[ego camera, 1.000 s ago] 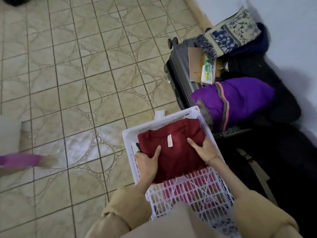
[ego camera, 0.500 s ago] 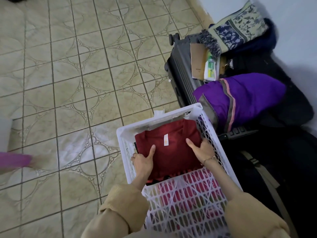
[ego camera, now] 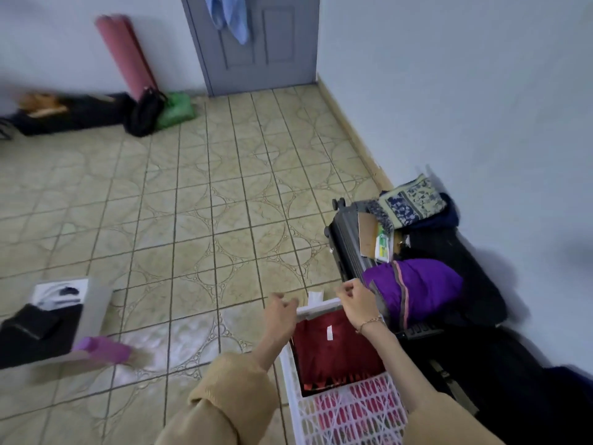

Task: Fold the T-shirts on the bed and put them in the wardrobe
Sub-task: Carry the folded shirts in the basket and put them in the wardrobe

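One T-shirt [ego camera: 333,351] — one basket [ego camera: 349,412]; two hands

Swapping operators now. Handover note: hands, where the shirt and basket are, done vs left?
Left hand: over the far rim of the white basket, fingers loosely curled, holding nothing as far as I can tell.
Right hand: fingers curled at that rim; an actual grip is unclear.
Red T-shirt: folded, lying flat in the basket, neither hand on it.
Done: this shirt is folded and in the basket.
Left: neither bed nor wardrobe is in view, so remaining shirts are unknown.
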Demonstrator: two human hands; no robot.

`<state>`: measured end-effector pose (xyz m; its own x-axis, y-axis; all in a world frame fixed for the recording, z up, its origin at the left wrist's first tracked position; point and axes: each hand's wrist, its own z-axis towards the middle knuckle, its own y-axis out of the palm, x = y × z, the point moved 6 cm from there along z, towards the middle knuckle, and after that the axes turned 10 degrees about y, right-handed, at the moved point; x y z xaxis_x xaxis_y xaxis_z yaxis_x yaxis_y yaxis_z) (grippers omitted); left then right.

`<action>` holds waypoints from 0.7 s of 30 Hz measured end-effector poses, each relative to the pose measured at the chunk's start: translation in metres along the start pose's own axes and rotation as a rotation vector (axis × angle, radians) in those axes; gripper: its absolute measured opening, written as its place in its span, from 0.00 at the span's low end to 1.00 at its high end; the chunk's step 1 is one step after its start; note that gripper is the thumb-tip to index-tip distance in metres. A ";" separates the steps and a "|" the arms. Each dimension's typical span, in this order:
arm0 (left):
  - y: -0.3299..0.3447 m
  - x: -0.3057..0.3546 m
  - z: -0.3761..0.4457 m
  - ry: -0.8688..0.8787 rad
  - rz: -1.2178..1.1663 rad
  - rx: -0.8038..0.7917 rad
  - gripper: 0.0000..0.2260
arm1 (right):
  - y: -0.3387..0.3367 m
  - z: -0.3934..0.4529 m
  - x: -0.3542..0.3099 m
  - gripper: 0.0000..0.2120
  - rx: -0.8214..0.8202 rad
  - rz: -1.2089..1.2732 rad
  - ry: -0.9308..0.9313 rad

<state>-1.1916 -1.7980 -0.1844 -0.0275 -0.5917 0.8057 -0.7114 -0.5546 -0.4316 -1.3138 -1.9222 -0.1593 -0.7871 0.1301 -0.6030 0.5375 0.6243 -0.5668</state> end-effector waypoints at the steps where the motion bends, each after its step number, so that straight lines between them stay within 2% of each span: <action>1: -0.017 0.019 -0.010 0.019 -0.016 0.010 0.19 | -0.008 -0.019 -0.021 0.14 -0.008 -0.018 -0.026; 6: -0.112 0.103 -0.073 0.134 -0.036 0.121 0.18 | -0.030 -0.120 -0.124 0.13 -0.054 -0.059 -0.217; 11: -0.202 0.139 -0.154 0.198 -0.125 0.286 0.17 | -0.019 -0.214 -0.196 0.17 -0.131 -0.124 -0.419; 16: -0.295 0.119 -0.249 0.221 -0.179 0.503 0.14 | 0.031 -0.321 -0.245 0.15 -0.234 -0.196 -0.625; 21: -0.380 0.043 -0.356 0.161 -0.233 0.737 0.10 | 0.127 -0.441 -0.259 0.13 -0.435 -0.322 -0.797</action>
<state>-1.1721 -1.4045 0.1589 -0.0763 -0.3522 0.9328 -0.0645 -0.9318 -0.3571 -1.1750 -1.5372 0.1722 -0.3539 -0.5585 -0.7502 0.0460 0.7907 -0.6104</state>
